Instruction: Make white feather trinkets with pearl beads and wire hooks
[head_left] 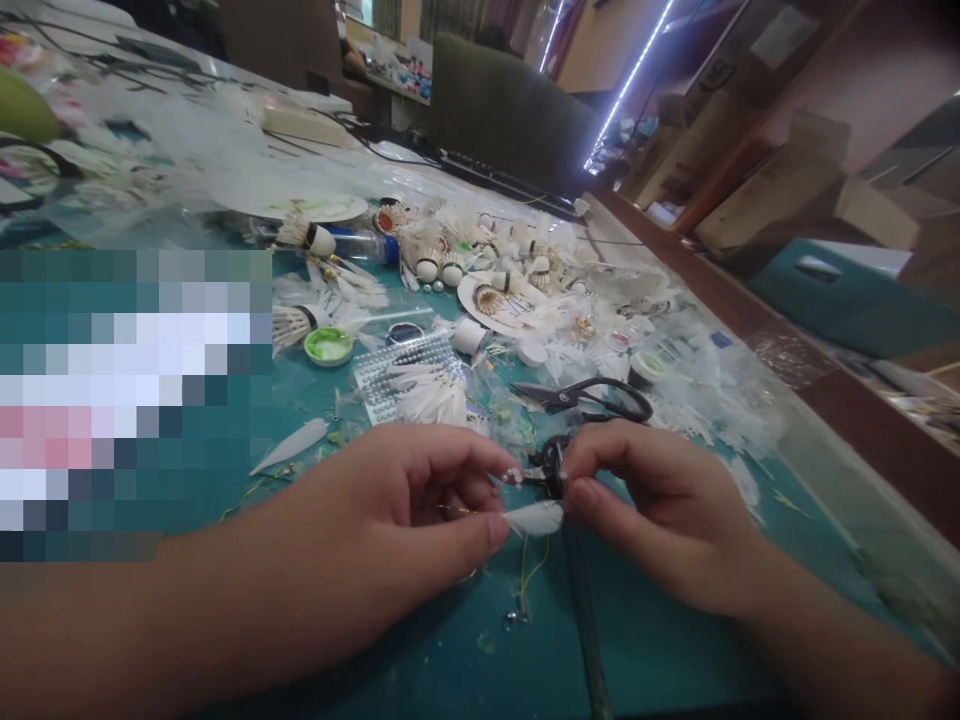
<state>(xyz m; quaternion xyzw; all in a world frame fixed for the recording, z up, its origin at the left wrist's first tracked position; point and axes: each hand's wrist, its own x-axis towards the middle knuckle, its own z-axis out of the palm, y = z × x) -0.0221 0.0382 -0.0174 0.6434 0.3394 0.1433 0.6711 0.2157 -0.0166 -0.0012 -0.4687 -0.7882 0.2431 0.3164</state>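
My left hand (442, 500) pinches a small white feather (534, 518) near its base, with thin gold thread beside it. Just to the right, my right hand (660, 510) has thumb and forefinger pressed together by the feather's tip; what they hold, if anything, is too small to name. Small clear beads (513, 477) show at my left forefinger. Yellow thread with a small metallic piece (517, 615) hangs or lies below the feather. Behind the fingers is a dark tool (553, 462), partly hidden.
Black-handled scissors (585, 397) lie beyond my hands on the green mat (675, 640). A bead sheet (382, 380), a green paint pot (328, 346), shuttlecocks (451, 270) and loose feathers crowd the table. Another feather (292, 445) lies left.
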